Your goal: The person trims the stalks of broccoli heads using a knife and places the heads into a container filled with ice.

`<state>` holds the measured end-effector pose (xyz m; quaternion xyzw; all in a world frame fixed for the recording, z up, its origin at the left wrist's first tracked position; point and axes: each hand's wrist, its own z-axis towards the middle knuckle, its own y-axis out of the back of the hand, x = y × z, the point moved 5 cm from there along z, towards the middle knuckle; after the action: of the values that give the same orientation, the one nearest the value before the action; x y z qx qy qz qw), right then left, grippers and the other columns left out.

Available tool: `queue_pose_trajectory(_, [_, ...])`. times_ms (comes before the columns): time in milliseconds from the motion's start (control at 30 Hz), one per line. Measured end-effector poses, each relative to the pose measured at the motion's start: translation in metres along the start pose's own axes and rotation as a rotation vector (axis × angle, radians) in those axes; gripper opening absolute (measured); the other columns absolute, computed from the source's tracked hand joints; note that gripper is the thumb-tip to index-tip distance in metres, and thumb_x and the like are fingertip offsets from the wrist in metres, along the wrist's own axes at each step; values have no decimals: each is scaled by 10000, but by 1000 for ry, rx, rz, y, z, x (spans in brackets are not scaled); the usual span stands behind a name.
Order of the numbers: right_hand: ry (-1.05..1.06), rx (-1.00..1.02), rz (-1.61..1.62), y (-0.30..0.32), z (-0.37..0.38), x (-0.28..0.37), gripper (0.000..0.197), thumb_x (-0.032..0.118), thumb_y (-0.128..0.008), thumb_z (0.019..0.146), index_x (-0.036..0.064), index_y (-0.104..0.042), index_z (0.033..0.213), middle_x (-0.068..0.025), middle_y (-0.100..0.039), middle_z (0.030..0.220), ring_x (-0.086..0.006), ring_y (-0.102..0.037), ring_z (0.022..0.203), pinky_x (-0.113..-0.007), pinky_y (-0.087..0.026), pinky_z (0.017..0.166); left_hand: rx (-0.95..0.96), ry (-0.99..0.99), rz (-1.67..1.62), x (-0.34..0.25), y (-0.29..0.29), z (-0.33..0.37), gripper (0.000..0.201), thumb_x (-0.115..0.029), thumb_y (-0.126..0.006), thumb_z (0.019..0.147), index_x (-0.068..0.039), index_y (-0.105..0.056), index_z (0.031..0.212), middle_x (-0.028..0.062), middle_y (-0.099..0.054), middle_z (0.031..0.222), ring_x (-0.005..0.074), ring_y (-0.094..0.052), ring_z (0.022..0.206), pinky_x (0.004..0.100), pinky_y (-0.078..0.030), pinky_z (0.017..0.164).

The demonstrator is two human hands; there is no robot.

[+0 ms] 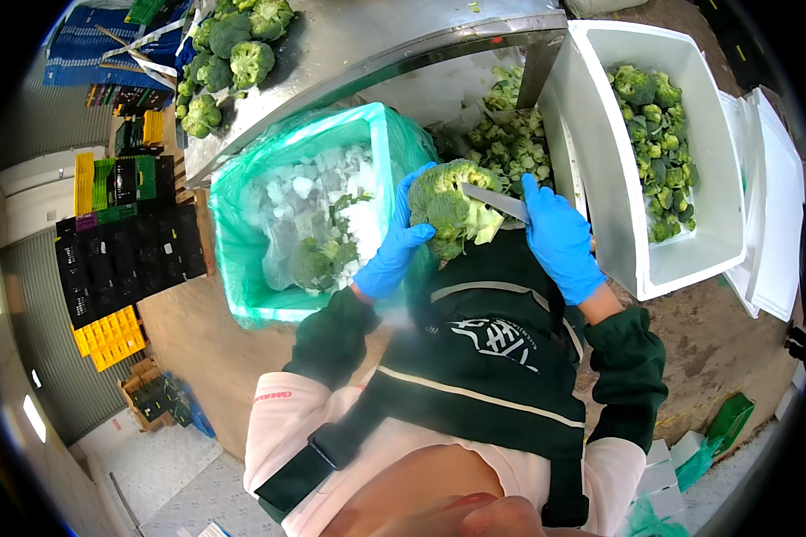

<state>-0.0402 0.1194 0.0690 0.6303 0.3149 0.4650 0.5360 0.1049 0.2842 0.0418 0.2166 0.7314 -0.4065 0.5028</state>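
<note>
A large broccoli head [442, 208] is gripped in my left hand [396, 242], which wears a blue glove and wraps its fingers round the left side of the crown. My right hand [560, 243], gloved in blue too, is closed on a knife [497, 200]. The handle is hidden in my fist. The blade points left, and its tip reaches the cut, pale side of the broccoli. Left of my hands stands a box lined with green plastic [381, 148]. It holds ice [304, 188] and some broccoli [312, 266].
A metal table [358, 45] runs across the top, with broccoli heads [233, 45] at its left. Cut broccoli pieces [510, 143] lie beyond my hands. A white foam box [707, 170] on the right holds florets [658, 152], a white lid [775, 215] beside it. Crates [130, 251] are stacked far left.
</note>
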Motion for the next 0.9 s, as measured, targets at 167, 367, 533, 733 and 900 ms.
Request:
queue_pose_trajectory(167, [98, -16, -132, -3, -10, -10, 440, 99, -545, 773, 27, -514, 1206, -76, -512, 782, -211, -565, 669, -322, -464, 475, -31, 101, 40, -11, -10, -7, 890, -393, -744, 673, -63, -288, 1363, 96, -388, 1337, 216, -377, 1249, 350, -286, 1057])
queue_pose_trajectory(367, [188, -67, -251, 13, -16, -11, 307, 87, -546, 763, 11, -564, 1059, -51, -512, 654, -173, -551, 545, -290, -437, 398, 33, 100, 171, -16, -14, -6, 828, -410, -707, 719, -50, -315, 1353, 78, -380, 1354, 198, -375, 1251, 334, -289, 1048])
queue_pose_trajectory(533, [100, -53, -129, -7, -11, -32, 112, 61, -541, 772, 13, -538, 873, -108, -551, 650, -234, -593, 554, -356, -477, 437, 112, 322, 257, -30, -37, -7, 728, -370, -641, 796, -43, -316, 1359, 84, -405, 1343, 182, -377, 1253, 313, -277, 1054])
queue_pose_trajectory(733, [-274, 118, 610, -20, -1, -72, 255, 259, -606, 807, 43, -590, 941, -161, -627, 840, -338, -619, 794, -405, -492, 680, 39, 441, 29, -4, -16, -13, 656, -356, -549, 862, -34, -306, 1380, 82, -385, 1374, 191, -360, 1276, 311, -256, 1071])
queue_pose_trajectory(900, [-137, 296, 772, -12, 18, -4, 424, 425, -664, 731, 52, -628, 930, -182, -624, 853, -358, -597, 784, -393, -482, 697, 178, 334, 153, -23, -30, -9, 752, -437, -585, 820, -31, -300, 1385, 92, -375, 1387, 198, -356, 1282, 322, -254, 1076])
